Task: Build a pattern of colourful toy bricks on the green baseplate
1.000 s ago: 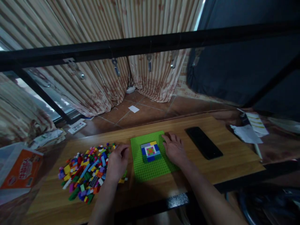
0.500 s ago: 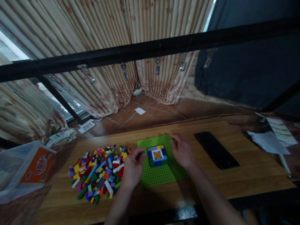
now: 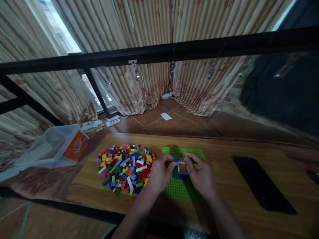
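A square brick build (image 3: pixel 183 167) of blue, white, orange, green and pink bricks rises from a green studded baseplate (image 3: pixel 177 191). Against its left side, my left hand (image 3: pixel 161 173) pinches a small dark green brick (image 3: pixel 173 161) between thumb and forefinger. My right hand (image 3: pixel 201 172) closes on the build's right side, thumb near and forefinger at the far corner. Both hands cover parts of the build, and the right fingertips are partly hidden.
Loose coloured bricks (image 3: pixel 127 169) lie in a heap left of the baseplate. On the right of the wooden table (image 3: pixel 221 149) lies a black flat slab (image 3: pixel 264 186). A clear plastic box (image 3: pixel 50 146) with an orange label stands beyond the left edge; a black metal bar (image 3: pixel 149 54) crosses beyond the table.
Both hands have come closer together over the brick build. The right hand moved in from beside the baseplate to the build's edge. The view has swung left.
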Available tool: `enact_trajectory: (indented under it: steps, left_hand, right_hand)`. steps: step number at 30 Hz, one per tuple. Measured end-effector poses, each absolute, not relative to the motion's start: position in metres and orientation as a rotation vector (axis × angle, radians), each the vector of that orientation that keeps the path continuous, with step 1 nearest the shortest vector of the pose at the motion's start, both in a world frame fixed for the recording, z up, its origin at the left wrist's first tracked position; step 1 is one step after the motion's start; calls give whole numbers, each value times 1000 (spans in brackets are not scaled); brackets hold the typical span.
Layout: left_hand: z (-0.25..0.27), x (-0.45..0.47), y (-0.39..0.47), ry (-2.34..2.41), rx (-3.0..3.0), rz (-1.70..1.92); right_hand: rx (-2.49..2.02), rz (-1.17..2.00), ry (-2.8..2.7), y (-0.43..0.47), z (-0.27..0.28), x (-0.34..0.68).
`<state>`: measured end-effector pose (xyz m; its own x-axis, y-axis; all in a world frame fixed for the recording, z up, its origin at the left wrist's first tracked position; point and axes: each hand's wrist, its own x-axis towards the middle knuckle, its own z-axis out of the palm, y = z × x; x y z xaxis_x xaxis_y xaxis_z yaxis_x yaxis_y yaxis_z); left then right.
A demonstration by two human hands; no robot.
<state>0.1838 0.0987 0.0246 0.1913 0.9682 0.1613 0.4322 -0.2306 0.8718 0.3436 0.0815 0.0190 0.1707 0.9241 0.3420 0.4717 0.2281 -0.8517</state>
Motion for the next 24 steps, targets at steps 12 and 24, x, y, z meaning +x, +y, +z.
enact_trajectory:
  steps: [12, 24]
  left_hand:
    - [32, 152, 107, 1653, 2045, 873]
    - [31, 137, 108, 1986, 2186, 449]
  right_hand:
    - [-1476, 639, -1573, 77, 2, 337]
    - [-1487, 561, -1621, 78, 0, 335]
